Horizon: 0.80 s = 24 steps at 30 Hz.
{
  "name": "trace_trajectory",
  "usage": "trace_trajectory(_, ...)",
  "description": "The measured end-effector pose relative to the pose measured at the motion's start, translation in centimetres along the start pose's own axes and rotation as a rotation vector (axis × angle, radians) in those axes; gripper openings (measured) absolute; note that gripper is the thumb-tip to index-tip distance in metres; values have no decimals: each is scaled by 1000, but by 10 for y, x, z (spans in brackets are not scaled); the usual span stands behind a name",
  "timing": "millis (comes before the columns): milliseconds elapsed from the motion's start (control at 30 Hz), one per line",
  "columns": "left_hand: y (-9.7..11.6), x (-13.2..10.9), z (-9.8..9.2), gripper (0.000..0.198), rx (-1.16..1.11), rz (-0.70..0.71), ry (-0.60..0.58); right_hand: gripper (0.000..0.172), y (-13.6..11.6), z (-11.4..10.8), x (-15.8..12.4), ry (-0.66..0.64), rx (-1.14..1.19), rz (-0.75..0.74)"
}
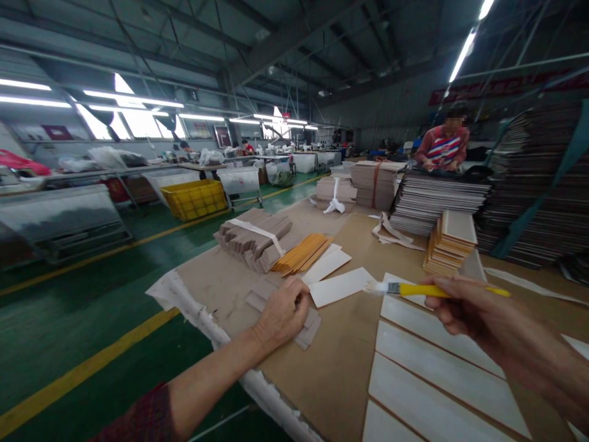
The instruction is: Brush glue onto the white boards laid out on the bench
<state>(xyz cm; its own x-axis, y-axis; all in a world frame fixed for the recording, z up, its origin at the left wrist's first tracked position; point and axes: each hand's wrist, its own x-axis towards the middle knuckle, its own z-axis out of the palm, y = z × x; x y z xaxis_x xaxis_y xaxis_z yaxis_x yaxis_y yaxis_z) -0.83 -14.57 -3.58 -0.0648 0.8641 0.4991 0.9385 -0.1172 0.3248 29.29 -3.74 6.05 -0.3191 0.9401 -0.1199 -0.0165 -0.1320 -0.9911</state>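
Observation:
My right hand (pixel 464 313) grips a yellow-handled brush (pixel 414 289) with white bristles pointing left, held over several white card strips (pixel 432 374) laid side by side on the brown table (pixel 335 362). My left hand (pixel 283 313) rests with curled fingers on a small pile of grey-brown card pieces (pixel 308 328) near the table's left edge. A loose white strip (pixel 340 286) lies between my hands, and a second white strip (pixel 327 264) lies just behind it.
A strapped bundle of brown card (pixel 251 240) and a fan of orange-edged pieces (pixel 301 253) lie behind my left hand. A small orange-edged stack (pixel 450 242) and tall stacks of board (pixel 437 199) stand at the back. A person in a striped top (pixel 444 147) works beyond them. Green floor lies to the left.

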Motion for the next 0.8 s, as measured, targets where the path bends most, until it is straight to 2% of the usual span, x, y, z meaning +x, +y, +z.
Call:
trace_trajectory(133, -8, -4, 1, 26, 13, 13, -59, 26, 3, 18, 27, -79, 73, 46)
trace_trajectory(233, -9, -2, 1, 35, 39, 66, -118, 16, 7, 27, 43, -86, 66, 57)
trace_trajectory(433, -6, 6, -2, 31, 50, 158, -214, 11, 16, 29, 61, -99, 39, 80)
trace_trajectory(567, -6, 5, -2, 32, 17, 203, -230, 8, 23, 26, 67, -121, 28, 82)
trace_trajectory(700, -8, -1, 0, 28, -3, 188, -202, 15, 29, 28, 71, -191, 6, 80)
trace_trajectory(800, -9, -3, 1, 27, -16, 206, -201, 25, 34, 37, 76, -272, -17, 75)
